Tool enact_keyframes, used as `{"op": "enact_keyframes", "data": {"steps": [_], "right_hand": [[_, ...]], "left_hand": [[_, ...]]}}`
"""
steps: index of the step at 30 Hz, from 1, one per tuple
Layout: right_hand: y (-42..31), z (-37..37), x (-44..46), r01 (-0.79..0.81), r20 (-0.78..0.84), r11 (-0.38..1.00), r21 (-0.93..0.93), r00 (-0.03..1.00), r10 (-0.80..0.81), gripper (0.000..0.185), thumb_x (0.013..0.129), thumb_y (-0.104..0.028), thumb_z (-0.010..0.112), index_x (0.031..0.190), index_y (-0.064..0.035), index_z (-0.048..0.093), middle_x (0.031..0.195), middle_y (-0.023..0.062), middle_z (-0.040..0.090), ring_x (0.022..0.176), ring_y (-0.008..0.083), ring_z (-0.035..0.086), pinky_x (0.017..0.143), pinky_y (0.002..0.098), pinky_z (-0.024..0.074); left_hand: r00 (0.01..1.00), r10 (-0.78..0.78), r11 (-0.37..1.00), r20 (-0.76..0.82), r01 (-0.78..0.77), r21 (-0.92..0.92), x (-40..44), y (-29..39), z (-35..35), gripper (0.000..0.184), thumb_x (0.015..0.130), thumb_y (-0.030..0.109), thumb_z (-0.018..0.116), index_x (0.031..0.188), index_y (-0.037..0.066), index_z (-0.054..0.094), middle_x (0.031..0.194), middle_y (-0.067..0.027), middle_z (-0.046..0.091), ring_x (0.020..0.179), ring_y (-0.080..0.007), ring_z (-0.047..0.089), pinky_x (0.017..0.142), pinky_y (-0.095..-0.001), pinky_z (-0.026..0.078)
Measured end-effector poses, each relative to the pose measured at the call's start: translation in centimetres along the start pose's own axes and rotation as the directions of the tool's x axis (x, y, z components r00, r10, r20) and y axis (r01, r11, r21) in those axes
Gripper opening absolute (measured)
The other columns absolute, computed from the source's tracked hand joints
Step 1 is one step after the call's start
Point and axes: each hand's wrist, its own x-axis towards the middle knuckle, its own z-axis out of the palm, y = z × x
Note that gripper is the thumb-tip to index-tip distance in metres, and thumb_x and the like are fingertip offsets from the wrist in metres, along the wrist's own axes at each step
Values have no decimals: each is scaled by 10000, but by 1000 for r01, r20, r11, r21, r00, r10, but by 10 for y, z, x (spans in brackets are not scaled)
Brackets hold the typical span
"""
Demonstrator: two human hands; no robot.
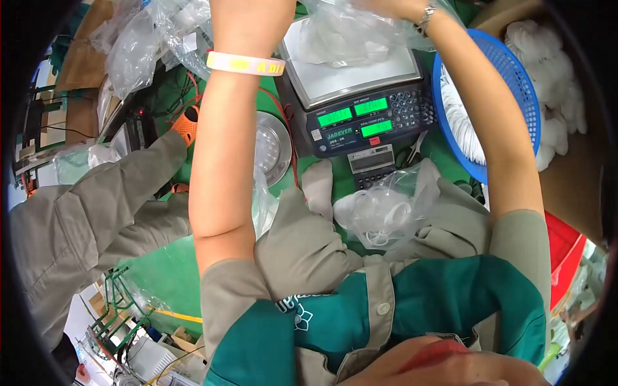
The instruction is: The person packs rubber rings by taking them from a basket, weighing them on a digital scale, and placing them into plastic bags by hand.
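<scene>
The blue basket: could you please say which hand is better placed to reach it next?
Probably the right hand: its forearm crosses above the basket, while the left hand is across the scale from it.

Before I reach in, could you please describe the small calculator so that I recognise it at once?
Find the large scale with three green displays. The calculator sits just below it in the picture. Unlike the scale, its single small screen is grey, not glowing green.

The green floor (168, 267) is carrying a scale (357, 119), a calculator (372, 166), a metal dish (275, 151) and, toward its right edge, a blue basket (515, 77).
</scene>
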Motion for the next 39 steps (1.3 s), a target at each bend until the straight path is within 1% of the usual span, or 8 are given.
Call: {"op": "enact_keyframes", "data": {"steps": [2,5,10,17,24,28,36,39], "right_hand": [[-19,-20,-15,45,-88,996,-72,995,-51,286,716,-225,538,919,-31,592,862,220,603,823,371,572,725,425,442],[-41,-35,-34,138,-216,978,-158,961,-170,221,728,-212,553,874,-48,570,790,202,596,779,372,568,697,429,444],[-47,-57,-76,275,-473,946,-173,819,-325,156,711,-101,580,850,-31,572,744,161,597,683,297,589,627,333,464],[50,-101,-188,32,-375,730,683,873,313,246,866,-131,492,1050,20,553,974,70,595,862,155,568,741,267,442],[194,-59,-288,-365,-378,583,725,497,781,337,807,-241,564,933,70,589,858,77,608,722,110,544,601,255,414],[237,-10,-305,-728,-387,683,-60,647,657,364,730,-330,597,935,-31,630,881,184,634,832,292,614,720,352,454],[207,7,-304,-617,-238,741,-267,787,570,469,689,-317,659,1030,-6,574,967,168,619,899,298,597,787,346,450],[141,-44,-260,-449,-112,810,378,846,522,146,833,-158,534,811,-23,586,722,-15,550,667,61,476,606,198,376]], "left_hand": [[996,75,943,56,-53,-330,-4,3,1,464,711,-37,445,1159,38,538,992,-114,543,612,-69,435,550,-190,365],[979,162,961,124,-186,206,-18,20,4,442,711,-38,472,1131,67,562,1197,-207,444,753,-120,482,638,-222,392],[947,86,975,308,-144,169,-37,42,6,372,738,-3,533,1090,92,608,1247,-255,397,928,-224,522,835,-327,396],[853,506,835,124,-450,-316,-50,35,26,317,778,117,550,1064,-11,601,1322,-307,283,1167,-337,419,943,-414,343],[977,199,979,-76,-194,69,-66,44,-1,417,864,190,480,1230,-4,436,1306,-146,400,1033,-186,508,804,-256,417],[904,360,886,-231,-409,-220,-53,26,-4,403,806,73,481,1178,-51,389,1200,-213,460,972,-343,545,752,-376,474],[856,483,860,-184,-503,-81,-56,22,1,341,811,71,420,1116,-79,444,1209,-268,437,988,-338,539,745,-363,473],[894,373,875,248,-427,227,-63,46,-1,319,808,141,504,1065,-44,542,1230,-267,428,1075,-323,488,835,-341,409]]}}
